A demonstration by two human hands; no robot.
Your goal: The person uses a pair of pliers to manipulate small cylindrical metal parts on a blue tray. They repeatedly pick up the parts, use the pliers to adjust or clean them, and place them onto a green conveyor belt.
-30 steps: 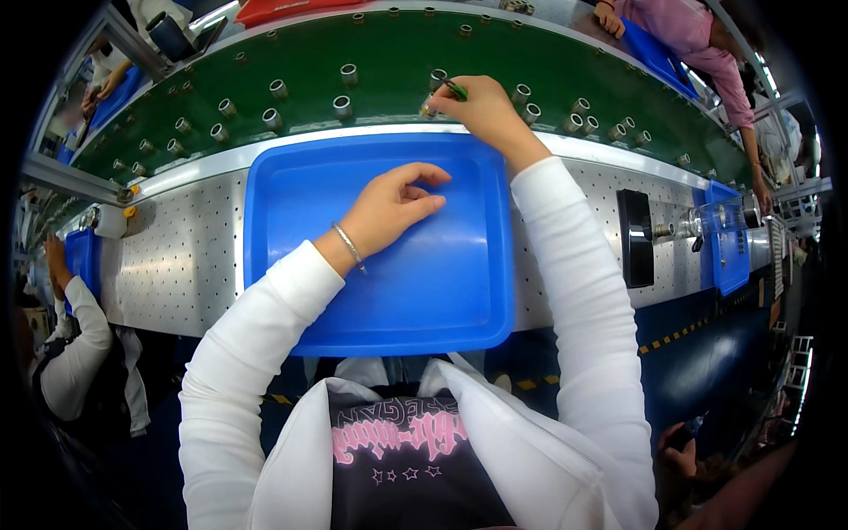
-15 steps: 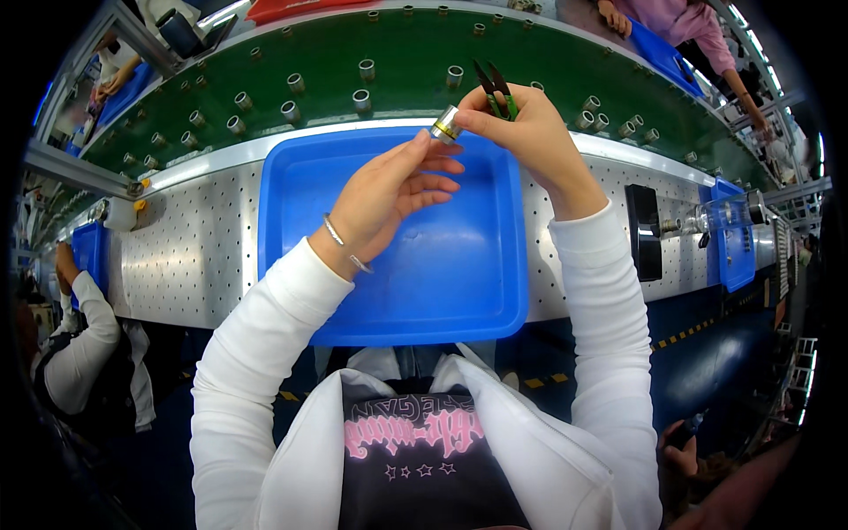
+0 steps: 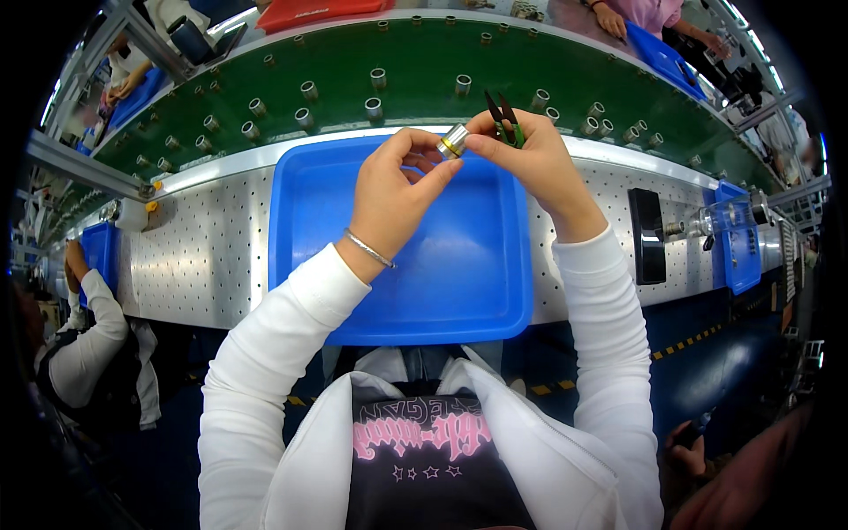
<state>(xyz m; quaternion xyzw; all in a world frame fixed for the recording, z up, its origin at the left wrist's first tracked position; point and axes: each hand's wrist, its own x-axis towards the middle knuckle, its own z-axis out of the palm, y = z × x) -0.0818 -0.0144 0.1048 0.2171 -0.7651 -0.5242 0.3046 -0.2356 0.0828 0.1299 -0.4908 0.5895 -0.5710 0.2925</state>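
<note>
Blue tray [image 3: 459, 291] on perforated bench [image 3: 212, 256]

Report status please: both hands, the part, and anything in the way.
Left hand and right hand both pinch small metal cylinder. Right also grips green snips. Held above blue tray. Nothing in the way.

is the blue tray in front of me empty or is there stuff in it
Empty. The blue tray shows only bare blue bottom; the left hand and right hand hold the small metal cylinder above it.
</note>
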